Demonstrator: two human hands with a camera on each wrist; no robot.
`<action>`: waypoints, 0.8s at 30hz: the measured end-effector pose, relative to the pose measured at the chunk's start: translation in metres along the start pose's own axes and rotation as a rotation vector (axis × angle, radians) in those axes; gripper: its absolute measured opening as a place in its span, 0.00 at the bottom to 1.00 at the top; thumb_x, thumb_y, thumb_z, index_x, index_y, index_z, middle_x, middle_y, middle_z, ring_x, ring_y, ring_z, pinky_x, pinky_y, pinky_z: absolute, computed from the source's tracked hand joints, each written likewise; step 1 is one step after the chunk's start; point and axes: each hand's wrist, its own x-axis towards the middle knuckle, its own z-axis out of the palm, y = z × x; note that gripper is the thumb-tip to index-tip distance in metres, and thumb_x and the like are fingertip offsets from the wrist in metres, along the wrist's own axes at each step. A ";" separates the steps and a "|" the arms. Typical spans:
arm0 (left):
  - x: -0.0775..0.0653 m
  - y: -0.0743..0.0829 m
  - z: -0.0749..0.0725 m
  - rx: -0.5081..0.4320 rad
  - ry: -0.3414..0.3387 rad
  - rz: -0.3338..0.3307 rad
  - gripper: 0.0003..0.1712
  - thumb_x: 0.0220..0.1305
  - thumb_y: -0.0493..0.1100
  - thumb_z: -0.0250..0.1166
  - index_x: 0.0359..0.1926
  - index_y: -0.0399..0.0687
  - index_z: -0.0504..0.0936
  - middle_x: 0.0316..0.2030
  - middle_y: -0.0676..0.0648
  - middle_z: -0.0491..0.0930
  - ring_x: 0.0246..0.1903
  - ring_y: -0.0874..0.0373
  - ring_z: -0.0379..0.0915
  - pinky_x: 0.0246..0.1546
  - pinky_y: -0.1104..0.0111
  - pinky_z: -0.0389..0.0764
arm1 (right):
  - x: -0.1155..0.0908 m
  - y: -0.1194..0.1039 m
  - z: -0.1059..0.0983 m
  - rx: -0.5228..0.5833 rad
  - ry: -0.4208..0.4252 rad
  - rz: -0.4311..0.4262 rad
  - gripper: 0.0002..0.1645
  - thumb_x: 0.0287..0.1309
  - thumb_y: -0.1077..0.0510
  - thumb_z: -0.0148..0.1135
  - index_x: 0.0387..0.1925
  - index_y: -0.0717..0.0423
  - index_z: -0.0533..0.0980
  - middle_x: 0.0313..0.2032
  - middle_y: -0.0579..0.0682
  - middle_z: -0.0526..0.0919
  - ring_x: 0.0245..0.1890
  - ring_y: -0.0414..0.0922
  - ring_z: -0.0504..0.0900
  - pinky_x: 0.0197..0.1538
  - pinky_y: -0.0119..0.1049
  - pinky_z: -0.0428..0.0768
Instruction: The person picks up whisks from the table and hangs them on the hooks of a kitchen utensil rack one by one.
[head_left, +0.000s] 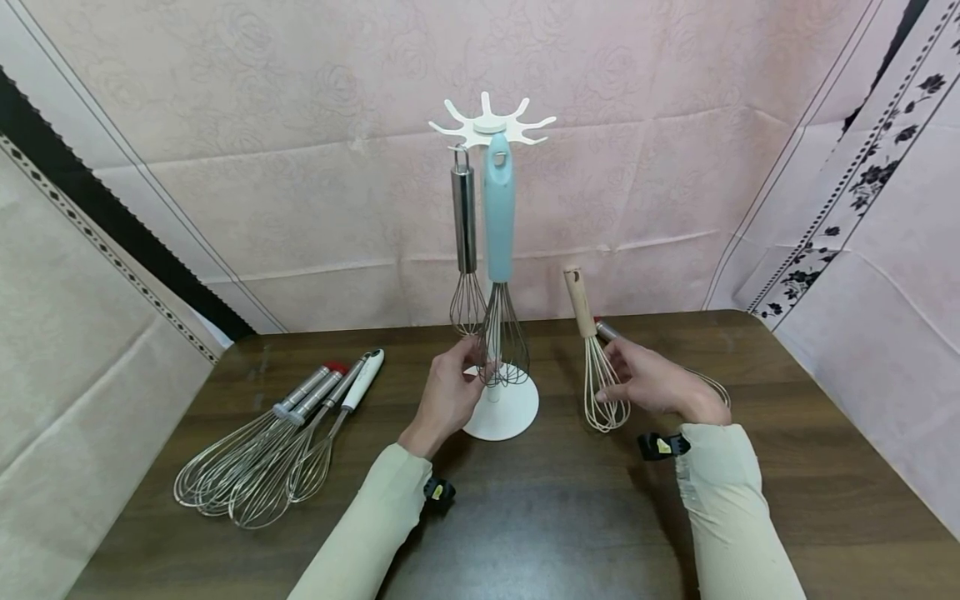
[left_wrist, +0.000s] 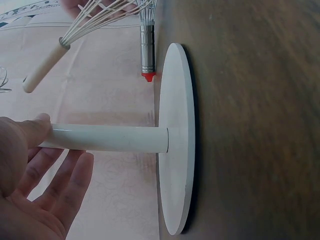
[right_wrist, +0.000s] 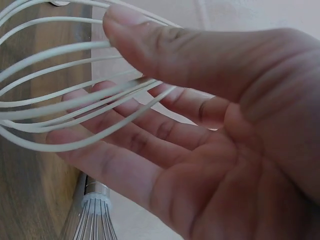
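A white stand [head_left: 501,423] with a round base and a crown of hooks stands at the table's middle. My left hand [head_left: 447,392] holds its pole [left_wrist: 110,138] low down, thumb on one side and fingers on the other. From the hooks hang a whisk with a light blue handle [head_left: 498,208] and a smaller whisk with a metal handle [head_left: 463,221]. To the right of the stand, my right hand [head_left: 656,385] grips a wooden-handled whisk [head_left: 578,300] by its pale wires. That whisk is tilted, handle up, its wires close above the tabletop.
Several metal whisks [head_left: 247,467] lie in a pile at the left, one with a white handle [head_left: 363,382]. Behind my right hand lies a metal whisk with a red end [left_wrist: 147,50], partly hidden. Pinkish cloth [head_left: 337,208] hangs behind the brown table [head_left: 540,525].
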 end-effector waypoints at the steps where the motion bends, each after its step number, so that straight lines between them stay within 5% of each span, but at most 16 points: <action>1: 0.000 0.000 0.000 0.001 0.000 -0.001 0.09 0.69 0.40 0.68 0.49 0.49 0.81 0.43 0.50 0.85 0.48 0.53 0.84 0.44 0.63 0.88 | 0.000 0.000 0.000 0.003 0.002 -0.003 0.27 0.59 0.59 0.73 0.52 0.65 0.69 0.50 0.63 0.83 0.54 0.58 0.81 0.57 0.54 0.79; 4: 0.000 0.000 0.000 0.005 0.000 -0.003 0.09 0.69 0.40 0.67 0.49 0.49 0.81 0.43 0.50 0.85 0.48 0.54 0.84 0.44 0.63 0.88 | 0.000 -0.001 0.000 0.020 0.007 -0.018 0.27 0.60 0.60 0.72 0.54 0.66 0.68 0.50 0.63 0.84 0.55 0.59 0.82 0.57 0.55 0.80; 12: 0.000 0.000 0.001 0.013 0.002 -0.004 0.10 0.70 0.42 0.67 0.50 0.49 0.81 0.43 0.50 0.85 0.48 0.55 0.84 0.44 0.64 0.88 | -0.002 -0.006 -0.001 0.071 0.025 -0.044 0.25 0.63 0.64 0.68 0.55 0.67 0.66 0.47 0.61 0.84 0.54 0.57 0.84 0.48 0.38 0.82; 24: 0.000 0.000 0.000 0.001 0.001 0.002 0.11 0.69 0.40 0.67 0.51 0.49 0.81 0.43 0.49 0.85 0.48 0.54 0.85 0.44 0.64 0.88 | -0.006 -0.017 -0.003 0.119 0.082 -0.117 0.23 0.60 0.68 0.70 0.51 0.65 0.68 0.48 0.61 0.82 0.58 0.62 0.82 0.53 0.42 0.82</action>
